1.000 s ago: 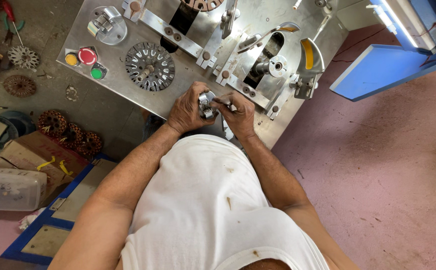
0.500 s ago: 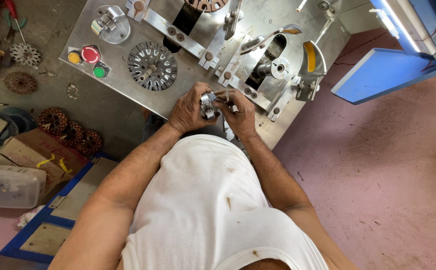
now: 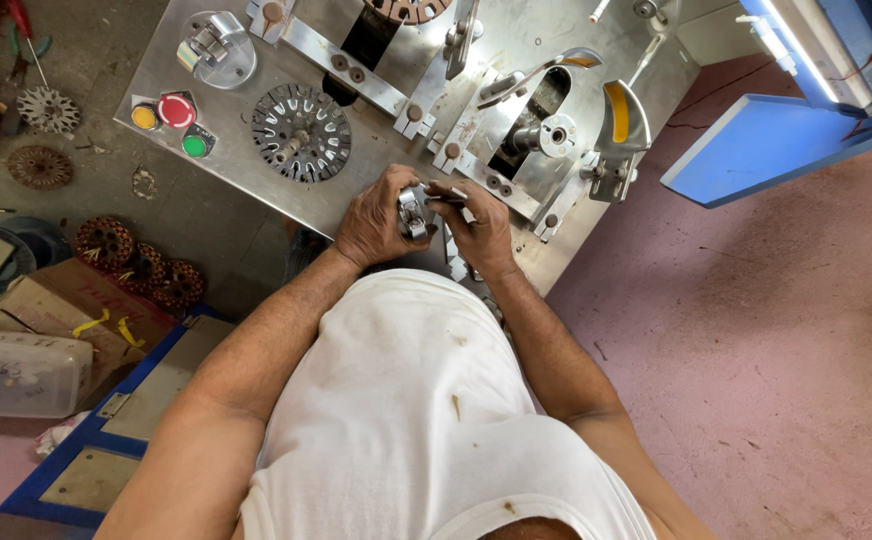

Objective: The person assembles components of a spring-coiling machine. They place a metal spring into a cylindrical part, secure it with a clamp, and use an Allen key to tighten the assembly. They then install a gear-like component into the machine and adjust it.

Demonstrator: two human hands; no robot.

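my left hand (image 3: 376,222) and right hand (image 3: 478,228) are both clamped on a small metal part (image 3: 415,210) at the bench (image 3: 256,190) edge, with the slotted disc (image 3: 300,131) at 10 o'clock. i judge i'm mid-fitting it; next calls for steady, careful alignment.

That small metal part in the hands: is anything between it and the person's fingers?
Nothing visible. The left hand and the right hand both close directly on the small metal part, held just above the near edge of the steel machine table.

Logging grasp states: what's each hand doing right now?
Left hand: closed on the small metal part.
Right hand: closed, pinching the same part.
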